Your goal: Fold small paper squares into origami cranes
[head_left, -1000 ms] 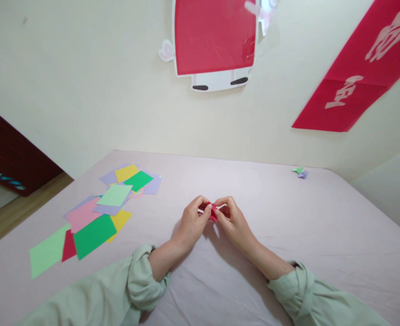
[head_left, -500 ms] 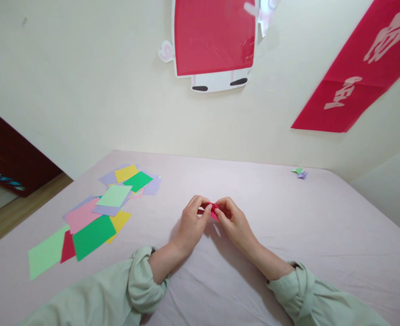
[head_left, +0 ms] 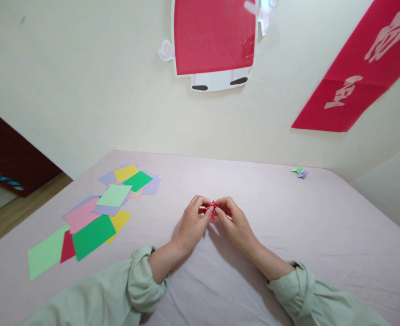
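Note:
A small piece of folded red paper [head_left: 213, 217] is pinched between both hands, just above the middle of the table. My left hand [head_left: 193, 220] grips its left side with thumb and fingers. On the right side, my right hand [head_left: 234, 221] holds it the same way, the two thumbs close together. Narrow points of the paper stick out above and below the fingertips. Most of its folds are hidden behind the fingers.
Loose coloured paper sheets [head_left: 94, 237] lie overlapping on the left of the cloth-covered table [head_left: 322, 235]. Small folded green and purple paper pieces [head_left: 300, 173] sit at the back right. Behind the table rises a pale wall [head_left: 128, 99] with red decorations [head_left: 215, 38].
The red paper between my fingertips has changed shape: it now shows narrow points upward and downward where a broader flap hung before. Both hands have stayed almost in place.

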`<state>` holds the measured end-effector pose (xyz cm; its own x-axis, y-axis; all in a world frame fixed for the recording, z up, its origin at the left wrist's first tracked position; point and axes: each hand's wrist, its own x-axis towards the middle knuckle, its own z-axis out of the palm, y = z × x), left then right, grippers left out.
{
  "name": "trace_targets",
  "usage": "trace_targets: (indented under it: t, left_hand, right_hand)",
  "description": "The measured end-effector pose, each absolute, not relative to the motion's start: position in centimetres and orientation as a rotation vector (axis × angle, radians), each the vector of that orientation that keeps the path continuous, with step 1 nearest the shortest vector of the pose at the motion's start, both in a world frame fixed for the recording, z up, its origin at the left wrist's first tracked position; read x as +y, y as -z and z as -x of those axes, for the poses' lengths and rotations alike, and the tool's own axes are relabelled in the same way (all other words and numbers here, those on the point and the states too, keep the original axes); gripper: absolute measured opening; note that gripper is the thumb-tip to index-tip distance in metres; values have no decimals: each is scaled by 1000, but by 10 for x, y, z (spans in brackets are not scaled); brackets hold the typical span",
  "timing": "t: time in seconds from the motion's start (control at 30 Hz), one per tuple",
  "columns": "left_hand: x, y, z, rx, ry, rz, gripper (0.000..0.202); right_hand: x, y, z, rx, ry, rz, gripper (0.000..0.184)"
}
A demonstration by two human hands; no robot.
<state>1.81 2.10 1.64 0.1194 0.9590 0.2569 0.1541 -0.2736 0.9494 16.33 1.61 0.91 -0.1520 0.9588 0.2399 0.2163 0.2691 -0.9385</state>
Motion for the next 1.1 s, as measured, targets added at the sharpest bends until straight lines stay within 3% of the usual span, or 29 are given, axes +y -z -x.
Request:
trace_targets:
  t: [0.37, 0.7, 1.1]
  left_hand:
    - [21, -12, -19, 1085, -1240, -1604, 5]
    - [18, -7, -22, 1148, -1188, -1478, 7]
    - [20, -3, -22, 1116, -1189, -1497, 4]
  right_hand:
    - [17, -7, -164, -1548, -949, 1132, 6]
    - [26, 0, -167, -1357, -1083, 1151, 20]
    - [25, -2, -166, -1465, -1083, 1136, 9]
